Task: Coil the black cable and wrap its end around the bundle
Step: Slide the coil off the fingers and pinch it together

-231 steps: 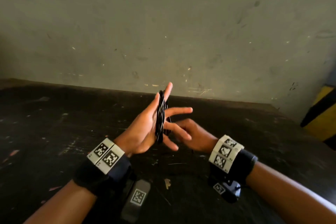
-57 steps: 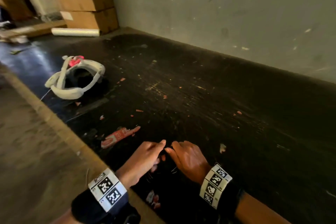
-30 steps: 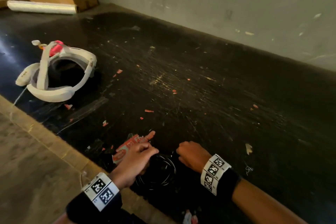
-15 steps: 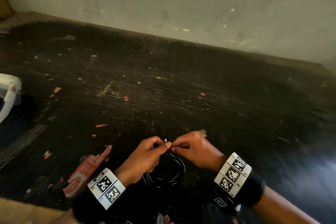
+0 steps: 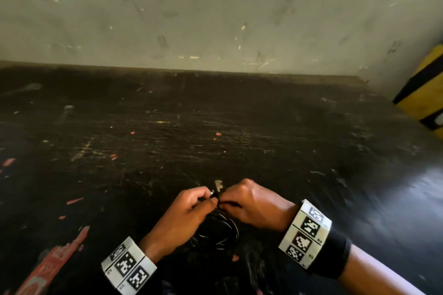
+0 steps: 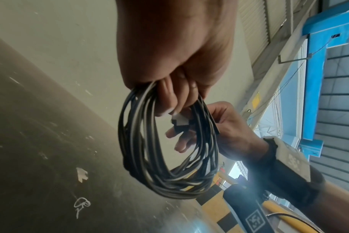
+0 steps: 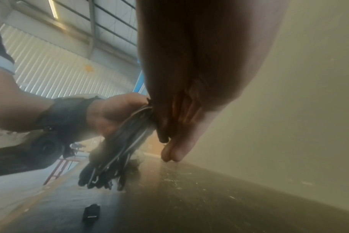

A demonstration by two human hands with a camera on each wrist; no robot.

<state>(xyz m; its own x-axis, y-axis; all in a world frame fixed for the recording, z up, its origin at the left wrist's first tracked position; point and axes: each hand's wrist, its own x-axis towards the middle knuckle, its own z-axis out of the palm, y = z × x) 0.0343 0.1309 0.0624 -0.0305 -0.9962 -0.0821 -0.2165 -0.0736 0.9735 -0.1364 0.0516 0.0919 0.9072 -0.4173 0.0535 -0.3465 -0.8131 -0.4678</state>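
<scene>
The black cable (image 5: 226,231) is wound into a round coil of several loops and hangs just above the dark tabletop (image 5: 215,141). My left hand (image 5: 206,201) grips the top of the coil (image 6: 141,141), fingers curled round the strands. My right hand (image 5: 225,200) meets it there and pinches the cable beside the left fingertips. A black connector end (image 6: 179,122) with a pale tip shows between the two hands. In the right wrist view the coil (image 7: 114,154) hangs edge-on below the left hand (image 7: 114,115). The right fingers (image 7: 175,151) point down.
A stained grey wall (image 5: 215,19) closes the far side of the table. A yellow and black striped post (image 5: 426,93) stands at the right. A red wrapper (image 5: 52,263) lies near the front left edge. A small black piece (image 7: 91,212) lies on the table.
The coil lay on the table between my hands a second ago; both hands now hold it pinched at its top. The head view has swung right, away from the white headset.
</scene>
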